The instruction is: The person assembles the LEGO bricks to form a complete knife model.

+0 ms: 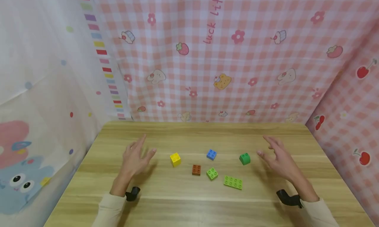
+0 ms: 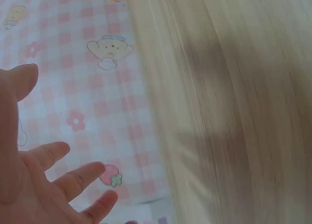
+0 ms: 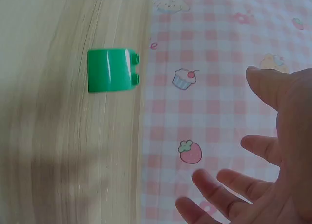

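My left hand (image 1: 134, 159) is held over the left part of the table, its fingers spread and holding nothing. Nearest to it, on its right, sits a yellow block (image 1: 175, 160). On the other side my right hand (image 1: 278, 159) hovers with thumb and fingers apart, also holding nothing. A dark green block with a curved side (image 1: 244, 159) lies just left of its thumb; the right wrist view shows this green block (image 3: 111, 70) apart from the fingers. Between the hands are a blue block (image 1: 211, 154), a brown block (image 1: 196, 170), a small lime block (image 1: 212, 173) and a long lime block (image 1: 233, 182).
The blocks stand separately on a wooden table (image 1: 177, 210). A pink checked cloth (image 1: 201, 62) hangs behind the table's far edge, with more cloth at both sides. Each wrist wears a black camera mount, such as the right mount (image 1: 287, 199).
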The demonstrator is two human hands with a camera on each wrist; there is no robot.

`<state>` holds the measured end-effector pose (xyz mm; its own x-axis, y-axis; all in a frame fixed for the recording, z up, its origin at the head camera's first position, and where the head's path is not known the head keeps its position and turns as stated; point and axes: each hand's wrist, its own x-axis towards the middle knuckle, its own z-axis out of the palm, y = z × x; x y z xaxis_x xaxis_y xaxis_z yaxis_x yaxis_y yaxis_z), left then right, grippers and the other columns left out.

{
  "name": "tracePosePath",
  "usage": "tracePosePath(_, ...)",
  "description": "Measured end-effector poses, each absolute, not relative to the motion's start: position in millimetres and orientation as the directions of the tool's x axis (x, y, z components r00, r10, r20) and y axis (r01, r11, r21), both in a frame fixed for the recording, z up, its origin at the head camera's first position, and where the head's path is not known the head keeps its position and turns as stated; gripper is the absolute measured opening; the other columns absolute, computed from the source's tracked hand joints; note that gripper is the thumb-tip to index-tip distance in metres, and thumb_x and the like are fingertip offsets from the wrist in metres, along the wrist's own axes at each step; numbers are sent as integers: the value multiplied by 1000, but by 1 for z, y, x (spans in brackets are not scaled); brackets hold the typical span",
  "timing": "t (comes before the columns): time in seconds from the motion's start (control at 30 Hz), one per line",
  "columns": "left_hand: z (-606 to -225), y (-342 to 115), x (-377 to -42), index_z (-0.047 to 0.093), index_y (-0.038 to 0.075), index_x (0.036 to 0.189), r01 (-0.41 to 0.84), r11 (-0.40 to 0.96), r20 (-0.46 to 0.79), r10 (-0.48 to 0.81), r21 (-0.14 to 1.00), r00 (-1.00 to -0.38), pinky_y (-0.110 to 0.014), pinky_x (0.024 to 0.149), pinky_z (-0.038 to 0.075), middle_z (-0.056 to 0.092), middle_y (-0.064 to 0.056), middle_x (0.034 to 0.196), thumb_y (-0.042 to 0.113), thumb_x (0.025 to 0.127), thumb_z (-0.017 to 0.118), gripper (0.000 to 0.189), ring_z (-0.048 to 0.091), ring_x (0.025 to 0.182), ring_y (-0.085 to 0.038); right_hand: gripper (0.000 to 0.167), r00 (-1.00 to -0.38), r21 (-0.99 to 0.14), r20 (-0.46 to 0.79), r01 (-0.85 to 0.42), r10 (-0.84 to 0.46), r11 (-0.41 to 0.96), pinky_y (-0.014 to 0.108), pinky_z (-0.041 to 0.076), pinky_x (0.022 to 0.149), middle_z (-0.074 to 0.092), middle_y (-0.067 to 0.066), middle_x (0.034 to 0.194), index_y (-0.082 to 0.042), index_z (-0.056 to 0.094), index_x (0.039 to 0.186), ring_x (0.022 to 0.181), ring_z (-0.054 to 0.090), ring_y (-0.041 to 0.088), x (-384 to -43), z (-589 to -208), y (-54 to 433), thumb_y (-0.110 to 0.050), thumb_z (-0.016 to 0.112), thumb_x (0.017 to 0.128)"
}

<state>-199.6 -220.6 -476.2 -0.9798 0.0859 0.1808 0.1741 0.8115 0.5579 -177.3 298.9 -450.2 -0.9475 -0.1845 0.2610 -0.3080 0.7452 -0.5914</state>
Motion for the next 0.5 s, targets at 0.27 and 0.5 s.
tracePosePath(0.27,-484,-207,-198,23,8,157,148,644,78,135,751,-988,-67,106,30,35,-23,155,47,99,56,77,31,138,-47,52,-935,-654,272,-354,-230,668,26,51,70,50,21,129,-1,46,144,88,58,16,-168,-453,286,-17,63,98)
tracePosePath(0.5,-493,-193,-199,24,7,156,92,594,-19,179,799,-984,-58,102,40,44,-24,149,49,99,55,78,48,127,-41,53,-939,-718,200,-334,-278,610,26,49,64,47,20,136,-7,45,146,80,56,13,-163,-460,269,-19,64,98)
